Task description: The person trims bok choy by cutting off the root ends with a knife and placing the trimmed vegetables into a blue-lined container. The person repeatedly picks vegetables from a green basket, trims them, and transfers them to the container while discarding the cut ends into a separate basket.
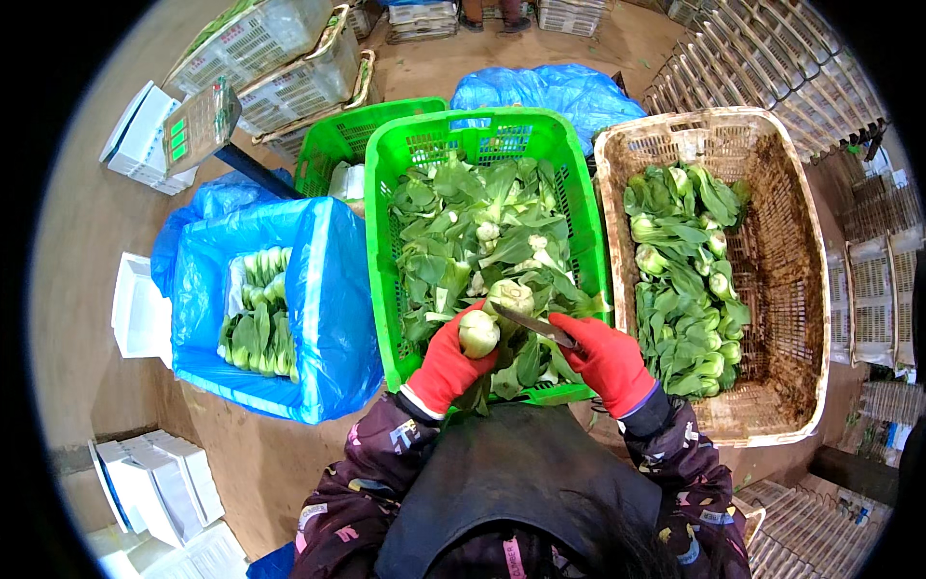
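Over the near part of a bright green plastic crate [377, 304], my left hand [450, 362], in a red glove, holds a head of bok choy [479, 334] with its pale base turned up. A second bok choy [510, 298] is right beside it, its cut base showing; whether the left fingers hold it too, I cannot tell. My right hand [606, 359], also red-gloved, grips a knife [532, 324], the blade pointing left and its tip at the second base. Loose leaves and trimmed stubs [441, 253] fill much of the crate.
At the right, a dirty white plastic crate [817, 289] holds bok choy [687, 304]. At the left, a crate lined with blue plastic [329, 311] holds neat rows of bok choy [262, 333]. Behind it stands a scale display [199, 127]. Stacked crates [296, 90] and white foam boxes [155, 478] are around.
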The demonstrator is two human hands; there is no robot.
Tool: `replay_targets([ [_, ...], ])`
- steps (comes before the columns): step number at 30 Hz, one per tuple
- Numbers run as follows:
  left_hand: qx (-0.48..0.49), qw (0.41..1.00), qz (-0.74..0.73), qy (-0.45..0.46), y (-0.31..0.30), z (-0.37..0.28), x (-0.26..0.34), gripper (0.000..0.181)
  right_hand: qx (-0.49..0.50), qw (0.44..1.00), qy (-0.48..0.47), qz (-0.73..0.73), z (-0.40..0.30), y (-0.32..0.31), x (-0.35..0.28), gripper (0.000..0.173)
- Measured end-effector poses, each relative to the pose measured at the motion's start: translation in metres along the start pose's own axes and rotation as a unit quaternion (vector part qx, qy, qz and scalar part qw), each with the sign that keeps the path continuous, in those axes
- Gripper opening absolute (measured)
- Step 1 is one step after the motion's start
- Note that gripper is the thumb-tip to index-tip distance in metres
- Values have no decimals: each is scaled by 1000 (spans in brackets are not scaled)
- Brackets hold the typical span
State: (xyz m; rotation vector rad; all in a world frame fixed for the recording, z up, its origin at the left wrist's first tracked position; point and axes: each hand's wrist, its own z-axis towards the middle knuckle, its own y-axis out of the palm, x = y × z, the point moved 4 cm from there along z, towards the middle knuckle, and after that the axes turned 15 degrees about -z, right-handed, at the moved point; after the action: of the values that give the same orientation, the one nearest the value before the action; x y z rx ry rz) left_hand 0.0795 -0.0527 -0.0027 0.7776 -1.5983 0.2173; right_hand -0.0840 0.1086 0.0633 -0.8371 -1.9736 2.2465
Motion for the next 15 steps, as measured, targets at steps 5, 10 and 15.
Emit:
replay_targets([
  [5, -57, 996, 47, -50, -4, -33, 0, 60, -13, 998, -65, 0, -7, 6, -17, 40],
  [10, -100, 993, 32, -48, 1, -52, 22, 60, -94, 992, 84, 11, -45, 36, 46, 26],
  [15, -87, 995, 50, -15, -5, -49, 17, 60, -28, 996, 33, 74, -43, 4, 7, 32],
])
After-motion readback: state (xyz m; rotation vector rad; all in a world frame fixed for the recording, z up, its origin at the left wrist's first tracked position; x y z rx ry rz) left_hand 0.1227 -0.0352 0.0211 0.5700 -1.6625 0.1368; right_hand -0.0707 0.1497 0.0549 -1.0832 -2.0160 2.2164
